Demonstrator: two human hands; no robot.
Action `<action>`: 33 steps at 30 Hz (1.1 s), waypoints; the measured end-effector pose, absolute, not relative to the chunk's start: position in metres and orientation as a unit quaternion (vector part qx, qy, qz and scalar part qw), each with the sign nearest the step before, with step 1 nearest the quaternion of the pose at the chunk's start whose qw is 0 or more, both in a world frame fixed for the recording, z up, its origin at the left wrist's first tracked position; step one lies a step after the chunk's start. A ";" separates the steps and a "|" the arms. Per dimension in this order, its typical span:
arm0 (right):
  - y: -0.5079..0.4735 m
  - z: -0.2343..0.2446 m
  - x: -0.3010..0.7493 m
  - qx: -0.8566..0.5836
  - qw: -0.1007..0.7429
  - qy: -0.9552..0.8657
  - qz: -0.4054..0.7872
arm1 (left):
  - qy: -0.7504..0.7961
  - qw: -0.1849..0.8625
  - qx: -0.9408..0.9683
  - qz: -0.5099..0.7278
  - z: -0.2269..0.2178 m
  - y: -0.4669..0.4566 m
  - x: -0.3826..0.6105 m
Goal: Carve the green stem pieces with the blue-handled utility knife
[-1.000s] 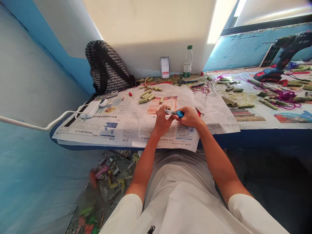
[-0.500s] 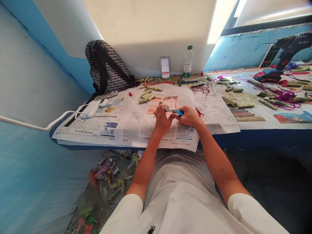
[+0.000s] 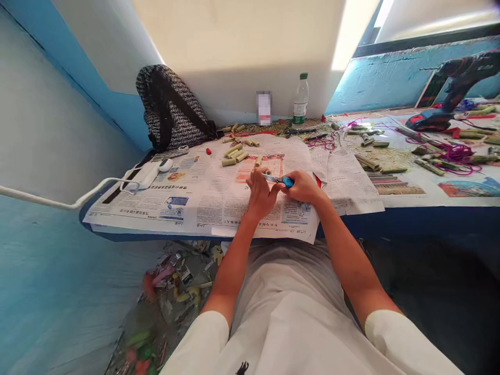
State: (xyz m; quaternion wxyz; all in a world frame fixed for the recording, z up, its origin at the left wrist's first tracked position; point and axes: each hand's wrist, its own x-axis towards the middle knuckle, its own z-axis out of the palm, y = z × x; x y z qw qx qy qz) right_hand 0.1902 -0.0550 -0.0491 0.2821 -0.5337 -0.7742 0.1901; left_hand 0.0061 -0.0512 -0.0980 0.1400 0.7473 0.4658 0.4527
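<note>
My right hand (image 3: 302,187) is closed round the blue handle of a utility knife (image 3: 288,182). Its blade (image 3: 270,178) points left, across to the fingers of my left hand (image 3: 261,195). Those fingers are closed on a short cut stem piece (image 3: 267,172), of which only a pale end shows beside the blade. My left thumb reaches toward the knife, close to my right thumb. Just beyond the left fingertips another stem piece (image 3: 258,161) lies on the newspaper (image 3: 219,192). Several more cut stem pieces (image 3: 235,154) are grouped farther back to the left.
A power strip (image 3: 144,174) with a white cable lies at left, near a patterned backpack (image 3: 172,109). Along the back stand a phone-like card (image 3: 264,108) and a plastic bottle (image 3: 300,101). A cordless drill (image 3: 449,94), purple string (image 3: 457,153) and stems occupy the right.
The knife blade has shifted and turned slightly by the left fingers, and the stem's end shows a little more. Both hands stay in nearly the same place.
</note>
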 end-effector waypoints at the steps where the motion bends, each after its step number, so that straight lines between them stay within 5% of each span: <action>1: -0.055 -0.049 0.190 -0.535 0.282 -0.774 0.188 | 0.468 0.148 0.746 0.451 -0.097 -0.052 0.006; 17: -0.052 -0.054 0.187 -0.552 0.295 -0.768 0.133 | 0.499 0.076 0.734 0.455 -0.101 -0.051 0.011; 33: -0.055 -0.054 0.190 -0.520 0.281 -0.792 0.156 | 0.361 0.261 0.735 0.511 -0.080 -0.054 0.000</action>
